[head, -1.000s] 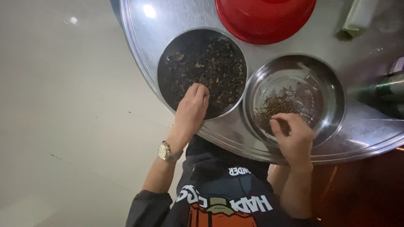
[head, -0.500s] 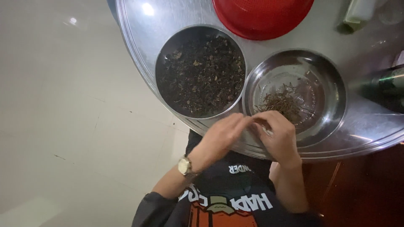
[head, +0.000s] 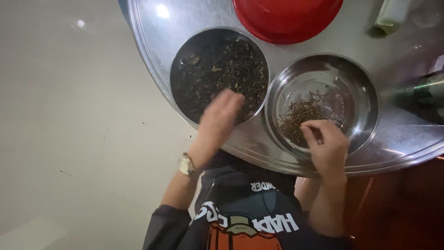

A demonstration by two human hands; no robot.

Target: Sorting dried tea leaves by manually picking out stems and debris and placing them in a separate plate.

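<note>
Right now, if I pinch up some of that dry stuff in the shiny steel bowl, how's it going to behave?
The thin brown stems look wiry and dry, so probably very light and brittle. They lie loose and tangled, so a pinch from the right hand may lift a clump and shed bits. The steel bowl looks smooth, so strays likely slide.

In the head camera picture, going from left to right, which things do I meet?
Pale floor → wristwatch → left hand over the bowl of dark dried leaves → right hand at the steel bowl of thin brown stems → dark bottle.
</note>
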